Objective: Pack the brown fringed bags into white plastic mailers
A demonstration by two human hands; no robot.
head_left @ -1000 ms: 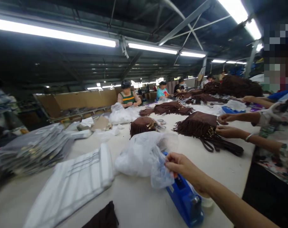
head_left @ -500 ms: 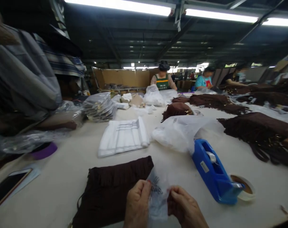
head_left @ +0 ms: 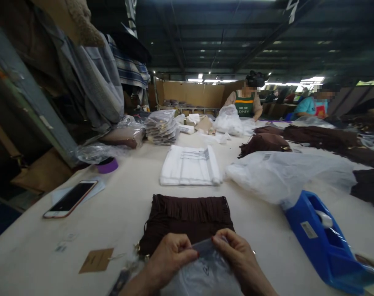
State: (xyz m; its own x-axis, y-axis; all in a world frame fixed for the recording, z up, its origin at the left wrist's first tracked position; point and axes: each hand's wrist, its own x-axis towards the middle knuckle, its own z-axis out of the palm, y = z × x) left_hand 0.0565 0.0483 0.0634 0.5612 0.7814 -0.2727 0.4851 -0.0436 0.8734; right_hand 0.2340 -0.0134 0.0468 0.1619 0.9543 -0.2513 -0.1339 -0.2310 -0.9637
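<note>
Between my two hands a clear plastic bag [head_left: 205, 273] with dark printing is stretched by its top edge. My left hand [head_left: 171, 259] pinches the edge on one side, and my right hand [head_left: 233, 253] pinches it on the other. Just beyond them lies a dark brown fringed handbag [head_left: 187, 213], flat on the table, its near part hidden by my hands and the plastic. Gold-coloured hardware shows at its left corner. A brown cardboard tag [head_left: 96, 260] lies to the left of my left hand.
A blue tape dispenser [head_left: 325, 242] stands at right. White folded cloth [head_left: 190, 166] and a large plastic bag [head_left: 285, 172] lie farther back. At left are a phone [head_left: 71, 199] and a purple tape roll [head_left: 108, 165]. Co-workers [head_left: 245, 102] stand across the table.
The view has swung left, bringing the phone and cardboard tag into fuller sight. My hands have spread the plastic bag wider, its top edge now stretched between them.
</note>
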